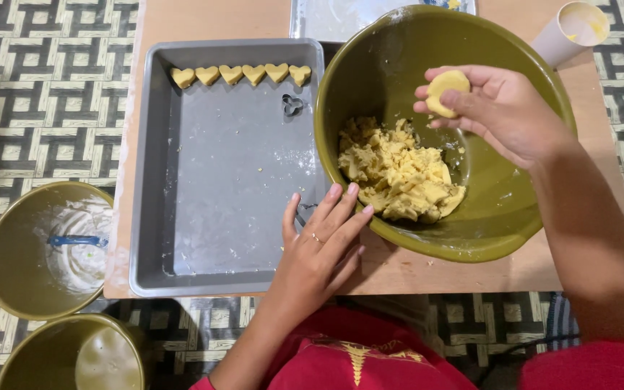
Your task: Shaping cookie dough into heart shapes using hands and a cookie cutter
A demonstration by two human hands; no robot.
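Six heart cookies (pixel 240 74) line the tray's (pixel 154 180) far edge; right hand (pixel 496 108) pinches a dough ball (pixel 445 92), left hand (pixel 323 238) lies flat and open against the bowl (pixel 399 50), much dough (pixel 397 173) left.

a home baking spot, set low on a patterned floor mat (pixel 52 94): a small wooden table (pixel 204 18) carries a grey baking tray (pixel 225 180) of heart-shaped cookies (pixel 240 74) left of the dough-pinching hand (pixel 500 108), with an olive mixing bowl (pixel 500 209) beneath it.
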